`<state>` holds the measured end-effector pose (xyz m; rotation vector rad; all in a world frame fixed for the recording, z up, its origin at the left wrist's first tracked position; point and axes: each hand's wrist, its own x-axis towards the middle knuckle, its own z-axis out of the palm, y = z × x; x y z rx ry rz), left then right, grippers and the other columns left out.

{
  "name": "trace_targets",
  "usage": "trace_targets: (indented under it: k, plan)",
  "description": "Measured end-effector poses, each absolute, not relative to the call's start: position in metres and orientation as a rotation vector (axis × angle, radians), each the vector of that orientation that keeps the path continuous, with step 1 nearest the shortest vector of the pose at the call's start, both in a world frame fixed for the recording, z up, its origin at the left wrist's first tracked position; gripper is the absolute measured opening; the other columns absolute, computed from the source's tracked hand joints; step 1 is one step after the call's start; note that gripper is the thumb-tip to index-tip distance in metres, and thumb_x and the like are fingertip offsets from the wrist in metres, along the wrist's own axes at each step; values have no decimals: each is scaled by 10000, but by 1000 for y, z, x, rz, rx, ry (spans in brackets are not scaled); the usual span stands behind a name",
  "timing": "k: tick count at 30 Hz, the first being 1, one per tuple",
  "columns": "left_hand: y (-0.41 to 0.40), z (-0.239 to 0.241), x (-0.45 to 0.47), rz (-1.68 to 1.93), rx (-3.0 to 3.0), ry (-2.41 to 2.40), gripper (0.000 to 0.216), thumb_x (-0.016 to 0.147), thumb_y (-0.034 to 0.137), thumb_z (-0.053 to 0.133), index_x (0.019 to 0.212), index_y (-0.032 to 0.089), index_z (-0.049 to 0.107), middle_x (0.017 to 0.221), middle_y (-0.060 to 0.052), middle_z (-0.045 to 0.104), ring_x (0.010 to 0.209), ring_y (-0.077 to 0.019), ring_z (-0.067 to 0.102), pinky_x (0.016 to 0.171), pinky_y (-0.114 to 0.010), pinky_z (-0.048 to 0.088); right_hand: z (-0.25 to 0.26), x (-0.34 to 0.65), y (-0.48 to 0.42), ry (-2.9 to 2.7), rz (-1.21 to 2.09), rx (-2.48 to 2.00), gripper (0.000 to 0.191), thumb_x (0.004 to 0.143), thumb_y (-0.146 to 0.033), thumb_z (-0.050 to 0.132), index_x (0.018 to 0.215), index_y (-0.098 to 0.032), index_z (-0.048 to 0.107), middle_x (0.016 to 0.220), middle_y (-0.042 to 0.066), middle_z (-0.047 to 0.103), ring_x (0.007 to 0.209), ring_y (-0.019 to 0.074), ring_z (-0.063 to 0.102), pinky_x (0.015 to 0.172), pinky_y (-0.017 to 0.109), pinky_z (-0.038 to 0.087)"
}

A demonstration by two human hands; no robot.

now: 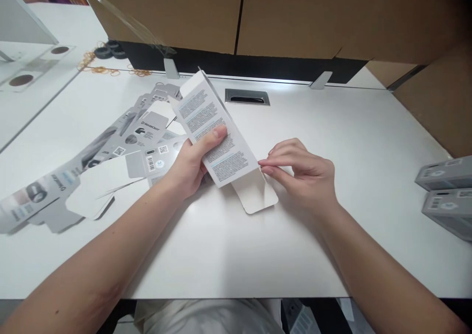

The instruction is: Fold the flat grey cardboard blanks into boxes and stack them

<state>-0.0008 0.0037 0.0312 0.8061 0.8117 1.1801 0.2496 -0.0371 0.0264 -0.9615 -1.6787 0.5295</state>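
Observation:
A printed cardboard box (217, 127) with small text on its face is tilted above the white table, its end flaps open. My left hand (195, 164) is closed round the box's left side, thumb pressed on the text. At the box's lower right corner, the fingertips of my right hand (304, 171) pinch the edge beside a white flap (256, 194). To the left lies a fanned pile of flat, unfolded grey and white cartons (106, 152), partly behind my left hand and forearm.
Two folded grey boxes (448, 203) stand at the right edge of the white table (295, 255). A brown cardboard panel (295, 19) rises at the back, near a metal cable slot (247, 97). Rubber bands (105, 71) and black rolls (110, 50) lie far left.

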Motion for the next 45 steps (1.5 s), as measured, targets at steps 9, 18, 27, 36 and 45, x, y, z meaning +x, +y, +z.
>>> trace_targets:
  k: [9, 18, 27, 36, 45]
  plan:
    - [3, 32, -2, 982, 891, 703, 623, 908, 696, 1041, 1270, 230, 843, 1257, -128, 927, 1278, -435, 901, 1069, -528, 756, 30, 258, -34, -1824, 699, -867, 327, 948, -572, 1120, 871, -352, 891, 869, 28, 838, 883, 305, 753, 892, 528, 638]
    - [0, 31, -5, 804, 924, 646, 550, 927, 668, 1046, 1207, 236, 852, 1197, -117, 917, 1134, -393, 913, 894, -464, 753, 27, 258, -34, -2141, 369, -663, 428, 1059, -516, 1043, 894, -285, 723, 828, 8, 780, 819, 252, 679, 736, 421, 554]
    - [-6, 27, -2, 790, 907, 649, 429, 1046, 610, 978, 1228, 237, 867, 1224, -113, 921, 1116, -342, 914, 902, -406, 746, 30, 256, -40, -2284, 41, -720, 286, 1042, -143, 783, 854, -290, 625, 776, 15, 724, 791, 261, 630, 631, 411, 485]
    - [-4, 28, -2, 766, 886, 677, 573, 1019, 597, 986, 1432, 243, 808, 1354, -152, 924, 1258, -409, 911, 938, -448, 767, 28, 257, -42, -2214, 19, -953, 288, 1073, -114, 709, 850, -269, 612, 760, 13, 657, 732, 226, 563, 623, 403, 397]
    - [3, 45, -3, 1141, 814, 773, 615, 932, 615, 999, 1403, 293, 767, 1337, -72, 911, 1347, -413, 866, 1014, -491, 761, 34, 258, -41, -1664, 597, -1345, 297, 1121, -520, 910, 975, -294, 786, 925, 27, 811, 790, 227, 719, 683, 369, 572]
